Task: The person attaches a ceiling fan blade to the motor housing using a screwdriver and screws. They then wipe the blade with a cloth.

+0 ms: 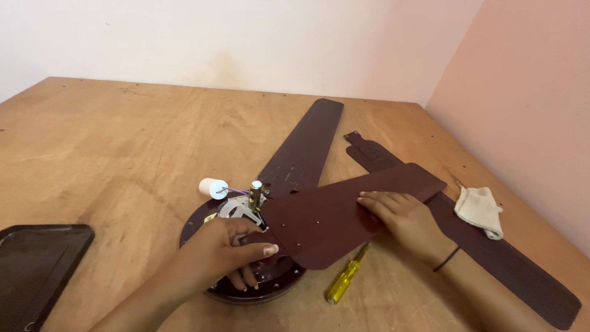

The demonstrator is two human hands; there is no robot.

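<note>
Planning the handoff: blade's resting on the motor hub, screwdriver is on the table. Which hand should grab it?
Probably right. The right hand lies flat on the fan blade, just above the yellow screwdriver. The left hand grips the blade's root at the motor hub.

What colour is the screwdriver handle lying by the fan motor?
Translucent yellow; the screwdriver shows best in the head view, on the table.

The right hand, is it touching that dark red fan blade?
Touching. The head view shows the right hand lying flat on the fan blade, fingers pressed to its surface.
</note>
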